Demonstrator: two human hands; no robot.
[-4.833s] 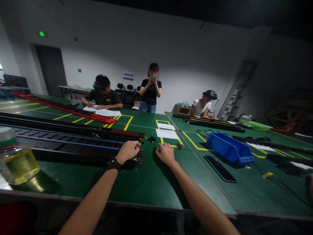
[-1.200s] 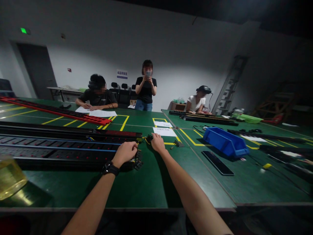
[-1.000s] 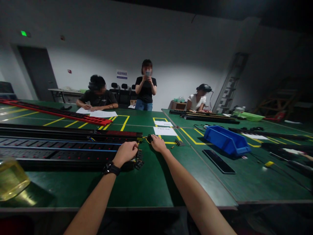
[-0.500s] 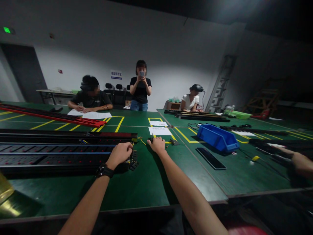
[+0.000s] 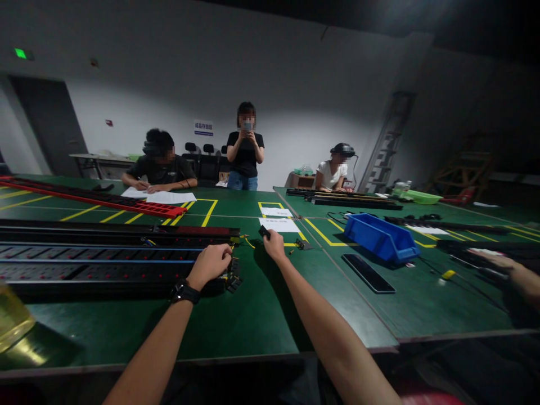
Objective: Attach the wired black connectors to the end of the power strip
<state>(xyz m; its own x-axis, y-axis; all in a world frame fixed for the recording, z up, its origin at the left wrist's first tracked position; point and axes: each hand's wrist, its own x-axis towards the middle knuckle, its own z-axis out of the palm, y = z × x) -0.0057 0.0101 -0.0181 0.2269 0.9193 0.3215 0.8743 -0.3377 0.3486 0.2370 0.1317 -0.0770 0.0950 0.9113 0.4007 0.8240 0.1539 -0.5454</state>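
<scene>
My left hand [image 5: 211,264] lies with curled fingers on the end of a long black rail [image 5: 160,274] with blue strips and red dots. Its fingertips are partly hidden; yellow wire ends and small black connectors [image 5: 234,281] show beside them. Over the green table, my right hand [image 5: 274,245] pinches a small flat black piece [image 5: 264,232], which sticks up from the fingers. A thin yellow wire [image 5: 250,242] runs out between the two hands. Just right of my right hand, a small dark bracket-like part [image 5: 302,244] lies on the table.
A blue bin [image 5: 379,239] and a phone [image 5: 368,273] lie to the right. A co-worker's hand [image 5: 498,261] touches dark parts at the right edge. Paper labels [image 5: 278,225] lie ahead. A yellow-liquid container [image 5: 12,320] stands left. Three people are across the table.
My right hand has lifted slightly and turned, so the black piece between its fingers now shows clearly. My left hand stays at the rail's end. The view has shifted a little left.
</scene>
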